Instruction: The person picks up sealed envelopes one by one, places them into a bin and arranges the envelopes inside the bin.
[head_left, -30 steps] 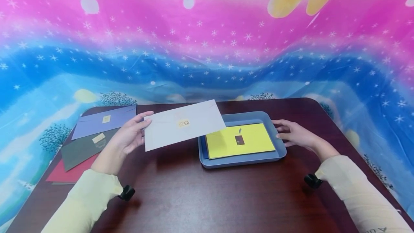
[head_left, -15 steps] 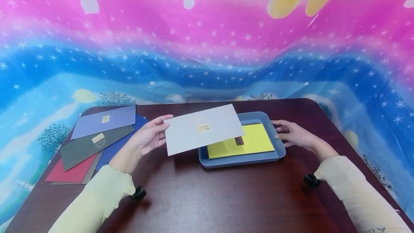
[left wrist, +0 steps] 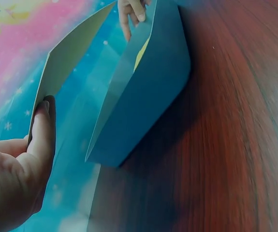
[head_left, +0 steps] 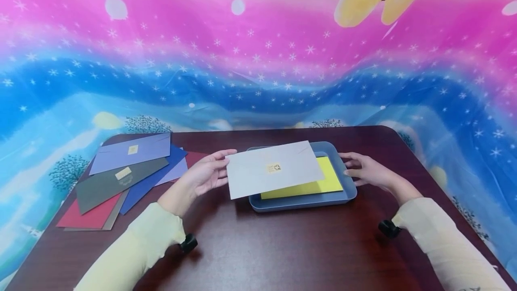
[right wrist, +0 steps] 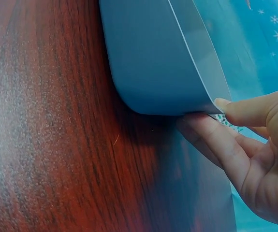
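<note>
My left hand (head_left: 206,176) pinches the left end of a white envelope (head_left: 250,169) that carries a small gold print. In the left wrist view the envelope (left wrist: 66,60) is held up in the air, apart from the tray wall. Below it in the head view, a grey-blue tray (head_left: 300,205) stands on the table and holds a yellow envelope (head_left: 333,176), now partly covered. My right hand (head_left: 371,172) grips the tray's right end. The right wrist view has the thumb on the rim and the fingers against the outside of the tray (right wrist: 148,63).
Several envelopes overlap at the table's left: a lilac one (head_left: 151,145), a dark grey one (head_left: 97,190), a blue one (head_left: 139,187) and a red one (head_left: 86,214). More lie partly behind my left hand. A patterned cloth (head_left: 258,66) hangs beyond the dark wooden table (head_left: 282,255).
My left hand has carried the white envelope rightward, from beside the tray to over it, hiding more of the yellow envelope. The right hand and the tray have stayed put.
</note>
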Available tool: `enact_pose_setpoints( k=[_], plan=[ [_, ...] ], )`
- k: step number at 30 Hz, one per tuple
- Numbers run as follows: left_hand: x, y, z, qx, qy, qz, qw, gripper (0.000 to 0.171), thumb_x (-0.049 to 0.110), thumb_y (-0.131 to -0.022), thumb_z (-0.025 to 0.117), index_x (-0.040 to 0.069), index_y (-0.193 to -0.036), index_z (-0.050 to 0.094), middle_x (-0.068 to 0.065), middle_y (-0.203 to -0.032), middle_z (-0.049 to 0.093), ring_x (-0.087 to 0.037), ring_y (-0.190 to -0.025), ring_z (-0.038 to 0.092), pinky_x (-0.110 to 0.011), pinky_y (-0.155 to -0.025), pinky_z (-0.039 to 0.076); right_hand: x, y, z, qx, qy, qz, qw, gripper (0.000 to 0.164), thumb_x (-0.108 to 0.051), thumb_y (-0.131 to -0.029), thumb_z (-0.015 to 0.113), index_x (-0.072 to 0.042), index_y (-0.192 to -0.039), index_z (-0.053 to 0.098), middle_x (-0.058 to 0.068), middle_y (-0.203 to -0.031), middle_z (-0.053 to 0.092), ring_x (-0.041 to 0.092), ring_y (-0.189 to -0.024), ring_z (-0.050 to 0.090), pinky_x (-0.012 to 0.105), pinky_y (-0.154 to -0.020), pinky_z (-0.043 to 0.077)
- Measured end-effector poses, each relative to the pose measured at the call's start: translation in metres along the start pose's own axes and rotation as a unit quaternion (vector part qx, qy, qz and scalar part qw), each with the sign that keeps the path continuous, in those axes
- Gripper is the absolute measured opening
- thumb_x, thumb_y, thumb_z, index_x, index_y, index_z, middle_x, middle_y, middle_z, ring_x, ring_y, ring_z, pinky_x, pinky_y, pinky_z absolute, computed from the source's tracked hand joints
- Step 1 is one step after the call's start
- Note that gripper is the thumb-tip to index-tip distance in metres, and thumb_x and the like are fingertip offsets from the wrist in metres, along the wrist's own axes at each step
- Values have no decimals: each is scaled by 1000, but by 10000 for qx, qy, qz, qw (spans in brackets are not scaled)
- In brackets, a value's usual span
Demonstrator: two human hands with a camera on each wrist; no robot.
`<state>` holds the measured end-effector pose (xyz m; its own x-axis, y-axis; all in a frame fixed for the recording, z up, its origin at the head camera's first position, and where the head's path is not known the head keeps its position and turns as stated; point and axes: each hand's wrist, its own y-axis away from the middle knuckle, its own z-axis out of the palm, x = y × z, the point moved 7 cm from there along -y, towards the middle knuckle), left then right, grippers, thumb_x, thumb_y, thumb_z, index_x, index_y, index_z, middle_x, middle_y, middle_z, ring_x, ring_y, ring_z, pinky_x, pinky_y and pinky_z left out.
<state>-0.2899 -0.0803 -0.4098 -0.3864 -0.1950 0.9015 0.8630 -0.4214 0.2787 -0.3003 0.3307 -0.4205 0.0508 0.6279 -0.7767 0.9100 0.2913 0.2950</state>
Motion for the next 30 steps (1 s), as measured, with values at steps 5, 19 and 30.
enact_pose_setpoints(
  k=[5,19,30],
  plan=[
    [-5,-11,12,-37,-75,-97,9999,45,9,-112,38,7,-157,36,-12,-138,58,-18,-106,67,-35,-92,57,-1,-2,2,-10,-38,19,10000,67,-7,-103,61,3,-159,25,36,-142,44,41,-118,59,45,-84,60],
    [-14,-30,38,-154,-6,-407,9991,45,10,-112,38,10,-157,39,-16,-144,55,-21,-109,66,-36,-91,57,0,-1,1,20,-73,8,10000,65,-5,-104,59,4,-159,25,37,-141,43,41,-115,61,46,-83,60],
    [-19,-35,47,-259,-85,-519,9983,44,12,-113,38,11,-157,39,-17,-146,54,-26,-116,64,-46,-102,50,0,-1,0,37,-51,70,10000,68,-7,-104,60,3,-160,24,37,-142,43,42,-116,61,47,-84,60]
  ],
)
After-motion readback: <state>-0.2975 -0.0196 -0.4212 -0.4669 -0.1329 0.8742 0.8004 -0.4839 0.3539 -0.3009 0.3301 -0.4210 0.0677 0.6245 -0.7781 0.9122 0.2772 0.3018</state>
